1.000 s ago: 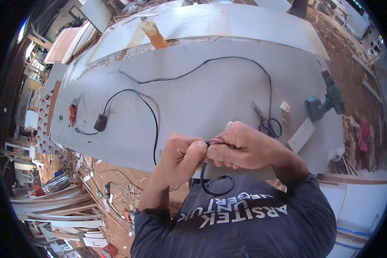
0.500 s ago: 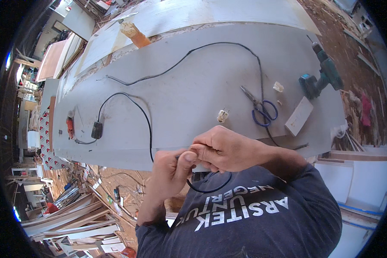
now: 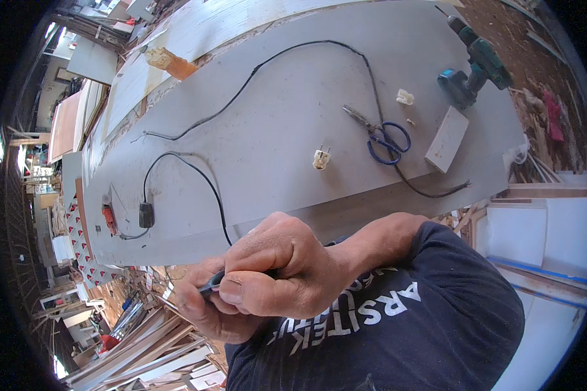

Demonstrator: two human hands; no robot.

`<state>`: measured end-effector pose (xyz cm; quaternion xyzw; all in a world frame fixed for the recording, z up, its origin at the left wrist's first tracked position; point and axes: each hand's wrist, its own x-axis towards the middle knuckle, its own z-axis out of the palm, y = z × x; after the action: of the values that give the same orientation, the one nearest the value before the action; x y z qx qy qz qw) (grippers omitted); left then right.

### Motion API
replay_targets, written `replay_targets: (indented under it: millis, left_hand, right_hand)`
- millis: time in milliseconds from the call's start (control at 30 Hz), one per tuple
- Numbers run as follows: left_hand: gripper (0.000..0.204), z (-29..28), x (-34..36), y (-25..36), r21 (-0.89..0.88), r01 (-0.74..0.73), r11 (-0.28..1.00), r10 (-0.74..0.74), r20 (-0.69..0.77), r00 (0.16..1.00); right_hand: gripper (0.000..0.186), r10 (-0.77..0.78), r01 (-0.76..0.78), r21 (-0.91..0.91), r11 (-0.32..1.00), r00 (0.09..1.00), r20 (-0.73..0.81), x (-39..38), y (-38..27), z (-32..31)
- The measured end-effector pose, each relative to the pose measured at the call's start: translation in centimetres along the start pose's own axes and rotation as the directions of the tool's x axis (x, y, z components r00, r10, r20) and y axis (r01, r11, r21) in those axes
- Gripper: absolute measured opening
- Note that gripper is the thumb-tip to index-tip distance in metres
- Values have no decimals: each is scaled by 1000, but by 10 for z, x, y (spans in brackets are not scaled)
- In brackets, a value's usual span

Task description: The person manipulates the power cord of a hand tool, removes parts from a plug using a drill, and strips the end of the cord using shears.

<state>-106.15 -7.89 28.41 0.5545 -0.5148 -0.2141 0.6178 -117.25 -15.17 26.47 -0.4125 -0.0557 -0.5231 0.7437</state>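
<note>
From my remote seat the head view is bright, lit by even daylight with no hard glare. The grey tabletop (image 3: 274,130) reads flat and evenly lit; its cables cast only thin, soft shadows. I see strong fisheye bending: the table's straight edges bow toward the rim, and a black vignette fills the corners, widest from 7 to 10 o'clock. The centre is sharp, while the clutter near 8 o'clock is smeared and squeezed. White panels at 4 o'clock look slightly washed out.
</note>
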Motion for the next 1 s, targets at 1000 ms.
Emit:
replay_targets:
  millis: [1000]
  left_hand:
    - [58,38,49,-70,-812,523,-258,-204,575,792]
  right_hand:
    - [47,199,-200,-27,979,980,-23,-14,3,-84]
